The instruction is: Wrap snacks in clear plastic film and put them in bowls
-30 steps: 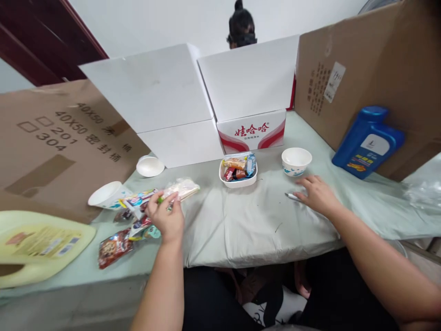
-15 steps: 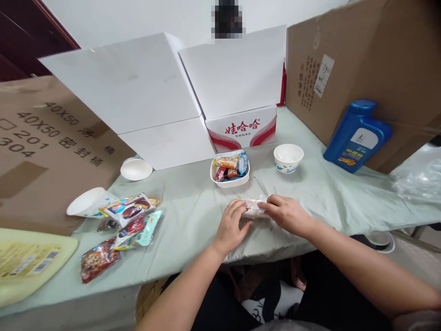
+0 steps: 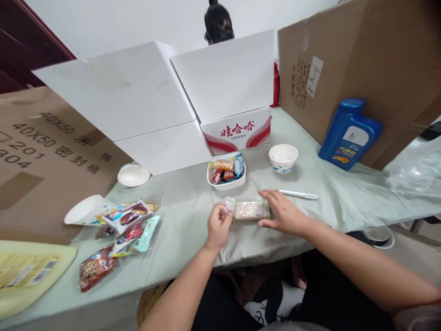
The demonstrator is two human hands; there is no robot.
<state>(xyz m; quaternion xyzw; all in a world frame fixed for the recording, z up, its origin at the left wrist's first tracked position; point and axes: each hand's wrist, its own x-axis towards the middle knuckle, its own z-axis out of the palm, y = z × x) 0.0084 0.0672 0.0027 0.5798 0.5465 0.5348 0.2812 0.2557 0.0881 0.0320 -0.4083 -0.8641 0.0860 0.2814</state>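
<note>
A clear-wrapped snack bar (image 3: 250, 209) lies on the pale green cloth (image 3: 193, 216) in front of me. My left hand (image 3: 218, 225) pinches the wrapper's left end. My right hand (image 3: 283, 213) grips the bar's right end, fingers over it. A white pen (image 3: 298, 195) lies just beyond my right hand. Behind the bar stands a white rectangular dish (image 3: 226, 174) filled with small wrapped snacks. An empty patterned bowl (image 3: 283, 158) sits to the dish's right.
A heap of snack packets (image 3: 123, 227) and a tipped paper cup (image 3: 84, 211) lie at left, with a white lid (image 3: 133, 175) behind. Cardboard sheets (image 3: 347, 64) and white boxes (image 3: 237, 130) wall the table. A blue bottle (image 3: 348, 134) leans at right. Another person's head (image 3: 218, 23) shows behind.
My left hand carried the snack bar from the packet heap to the middle of the cloth. My right hand left the pen and took hold of the bar's right end.
</note>
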